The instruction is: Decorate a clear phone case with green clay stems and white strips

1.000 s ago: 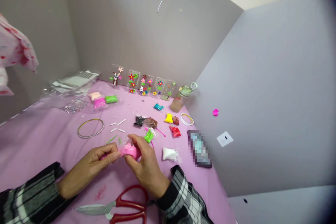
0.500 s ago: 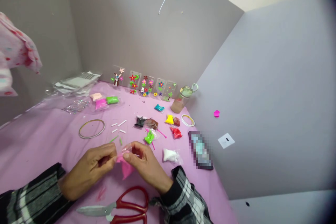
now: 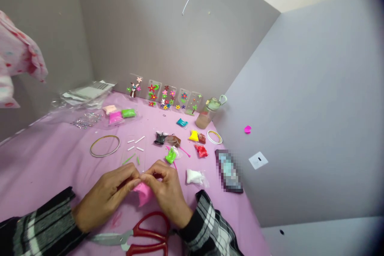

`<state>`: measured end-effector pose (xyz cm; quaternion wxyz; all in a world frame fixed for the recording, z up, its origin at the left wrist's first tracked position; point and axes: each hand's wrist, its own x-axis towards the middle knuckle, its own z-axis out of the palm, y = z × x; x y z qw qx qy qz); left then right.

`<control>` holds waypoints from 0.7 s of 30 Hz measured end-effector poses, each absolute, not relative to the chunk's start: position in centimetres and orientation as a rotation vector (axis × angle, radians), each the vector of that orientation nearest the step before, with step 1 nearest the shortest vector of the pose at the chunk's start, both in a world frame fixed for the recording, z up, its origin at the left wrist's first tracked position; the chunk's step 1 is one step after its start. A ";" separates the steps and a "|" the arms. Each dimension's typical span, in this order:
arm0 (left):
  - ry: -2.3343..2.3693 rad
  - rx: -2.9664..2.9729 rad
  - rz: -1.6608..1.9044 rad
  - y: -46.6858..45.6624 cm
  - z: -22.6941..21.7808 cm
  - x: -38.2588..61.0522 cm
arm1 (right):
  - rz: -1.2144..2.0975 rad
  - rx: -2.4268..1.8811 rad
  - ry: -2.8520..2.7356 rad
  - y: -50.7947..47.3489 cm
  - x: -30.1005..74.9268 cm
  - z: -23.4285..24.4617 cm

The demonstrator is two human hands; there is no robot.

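Note:
My left hand (image 3: 109, 194) and my right hand (image 3: 166, 192) meet over the lilac table (image 3: 45, 160), fingertips pinched together on the top of a clear packet of pink clay (image 3: 143, 193), which hangs below them. Both wrists wear black-and-white plaid sleeves. Red-handled scissors (image 3: 141, 238) lie just in front of my hands. Beyond my fingertips sits a clear phone case (image 3: 134, 150) with white and green sticks on it.
Several small clay packets (image 3: 180, 142) are scattered mid-table, with a white one (image 3: 194, 177) nearest my right hand. Decorated cases (image 3: 163, 97) lean on the back wall beside a bottle (image 3: 208, 113). A tape ring (image 3: 105, 146), a phone (image 3: 229, 170) and plastic bags (image 3: 85, 94) lie around.
The pink clay packet went from lying sideways between my hands to hanging down from both pinched fingertips. My hands have drawn closer together at its top.

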<state>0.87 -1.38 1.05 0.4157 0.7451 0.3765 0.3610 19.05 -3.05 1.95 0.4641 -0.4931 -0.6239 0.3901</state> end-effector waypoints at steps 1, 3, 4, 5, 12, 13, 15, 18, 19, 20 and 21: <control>0.957 1.835 0.892 -1.4 1.1 0.9 | 0.964 -1.202 -1.550 -3.0 19.1 2.0; 0.991 1.723 0.861 -1.2 1.2 0.9 | 0.927 -1.205 -1.602 -2.9 19.6 2.3; 1.011 1.661 0.849 -1.0 1.3 0.8 | 0.859 -1.226 -1.635 -2.7 20.1 2.5; 1.027 1.600 0.844 -0.8 1.3 0.7 | 0.755 -1.262 -1.666 -2.6 20.7 2.7; 1.018 1.053 0.950 0.6 1.9 -0.6 | -0.061 -1.667 -1.829 -1.1 26.7 2.8; 1.006 0.998 0.969 0.7 1.8 -0.7 | -0.120 -1.711 -1.867 -1.0 27.0 2.7; 0.989 0.937 0.978 0.7 1.7 -0.5 | -0.182 -1.710 -1.903 -1.0 26.7 2.6; 0.941 0.952 0.931 0.4 1.4 0.1 | -0.049 -1.454 -1.908 -1.7 24.4 2.7; 0.919 0.974 0.911 0.2 1.3 0.4 | 0.041 -1.328 -1.923 -2.1 23.4 2.8; 0.896 1.003 0.894 0.1 1.2 0.6 | 0.104 -1.216 -1.955 -2.5 22.4 2.9; 0.873 1.039 0.877 -0.1 1.2 0.8 | 0.148 -1.136 -1.993 -2.9 21.5 2.9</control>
